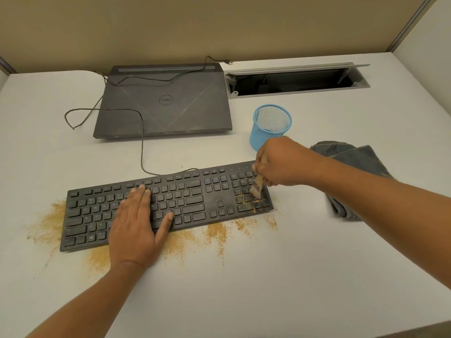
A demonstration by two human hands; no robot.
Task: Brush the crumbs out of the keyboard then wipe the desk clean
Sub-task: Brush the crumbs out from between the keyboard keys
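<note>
A black keyboard [190,198] lies across the middle of the white desk [244,276]. My left hand [138,223] presses flat on its left-centre keys, fingers straight. My right hand [280,162] grips a small brush [256,186] whose pale bristles touch the number pad at the keyboard's right end. Tan crumbs [246,202] lie on the number pad. More tan crumbs [214,232] are scattered on the desk along the keyboard's front edge and off its left end. A folded grey cloth [358,162] lies to the right, partly behind my right forearm.
A closed dark laptop [163,106] sits behind the keyboard, with the keyboard's cable [141,142] looping over and beside it. A blue mesh cup [271,125] stands just behind my right hand. An open cable hatch [295,81] is cut into the desk at the back right.
</note>
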